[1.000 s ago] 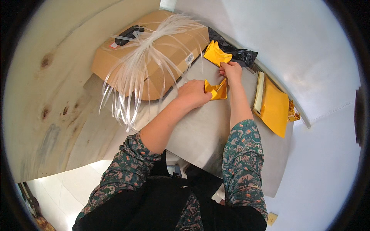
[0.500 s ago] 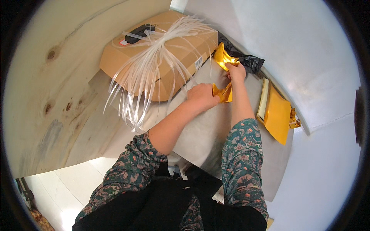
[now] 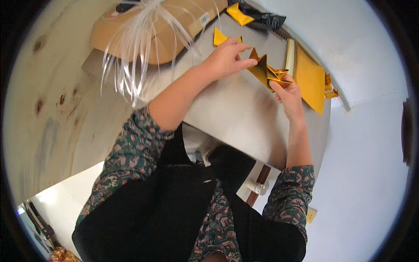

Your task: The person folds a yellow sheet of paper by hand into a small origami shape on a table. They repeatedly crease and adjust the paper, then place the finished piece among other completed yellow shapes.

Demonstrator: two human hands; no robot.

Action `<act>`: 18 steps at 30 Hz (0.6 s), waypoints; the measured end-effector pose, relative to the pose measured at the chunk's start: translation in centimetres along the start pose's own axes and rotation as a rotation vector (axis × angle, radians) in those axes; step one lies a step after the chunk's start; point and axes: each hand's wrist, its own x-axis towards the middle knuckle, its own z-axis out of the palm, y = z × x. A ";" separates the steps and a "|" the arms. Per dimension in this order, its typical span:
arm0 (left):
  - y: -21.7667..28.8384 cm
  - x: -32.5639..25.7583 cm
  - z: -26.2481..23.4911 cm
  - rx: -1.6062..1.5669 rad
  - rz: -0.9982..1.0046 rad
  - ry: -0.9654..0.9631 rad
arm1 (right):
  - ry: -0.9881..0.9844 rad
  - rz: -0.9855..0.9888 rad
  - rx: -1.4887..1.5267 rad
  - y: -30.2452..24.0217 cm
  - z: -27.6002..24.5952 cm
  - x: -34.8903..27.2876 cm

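My right hand (image 3: 288,94) pinches a folded gold paper piece (image 3: 261,70) between thumb and fingers; its pointed folds stand up above the table. Reaching in from the left, my left hand (image 3: 226,60) has thumb and index finger spread apart. The thumb tip is right beside the paper's left point; whether it touches I cannot tell. Behind the left fingers lies a second folded gold piece (image 3: 220,37), partly hidden by them. Farther back, a third gold piece (image 3: 240,15) rests in front of black plastic (image 3: 268,19).
A cardboard box (image 3: 174,41) with a bunch of clear plastic strips (image 3: 126,56) on it occupies the table's left back. Flat yellow sheets (image 3: 310,81) and small gold pieces (image 3: 331,89) lie along the right edge. A wooden panel (image 3: 56,109) rises at left, a pale wall (image 3: 362,144) at right.
The view has shifted, so the table sits higher. My hands have moved apart, the right one rightward. The far gold piece is out of my right hand; my left fingers have spread.
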 end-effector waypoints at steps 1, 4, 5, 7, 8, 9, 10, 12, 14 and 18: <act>-0.1 0.0 0.3 -0.005 0.026 -0.069 | -0.071 0.021 0.007 0.5 -0.1 -0.9; -0.6 -0.2 0.9 0.033 -0.036 -0.318 | -0.044 0.063 -0.023 1.9 -0.1 -2.3; -0.8 -0.1 0.9 0.046 -0.022 -0.328 | -0.068 -0.045 0.013 2.2 -0.3 -2.4; -0.9 -0.2 1.1 0.061 -0.019 -0.348 | -0.092 0.000 0.028 2.7 -0.6 -2.3; -0.8 -0.3 1.2 0.062 -0.028 -0.356 | -0.071 0.046 0.018 2.9 -0.7 -2.2; -0.8 -0.3 1.2 0.064 -0.034 -0.361 | -0.105 0.007 0.017 3.1 -0.7 -2.2; -0.7 -0.4 1.2 0.060 -0.029 -0.363 | -0.105 0.002 0.000 3.2 -0.7 -2.2; -0.7 -0.5 1.0 0.052 -0.039 -0.378 | -0.103 -0.020 -0.006 3.4 -0.7 -2.2; -0.7 -0.4 0.6 0.022 -0.071 -0.430 | -0.121 -0.082 0.034 3.4 -0.8 -2.1; -0.9 0.2 0.6 -0.040 -0.205 -0.475 | -0.063 0.004 0.055 3.3 -1.2 -2.0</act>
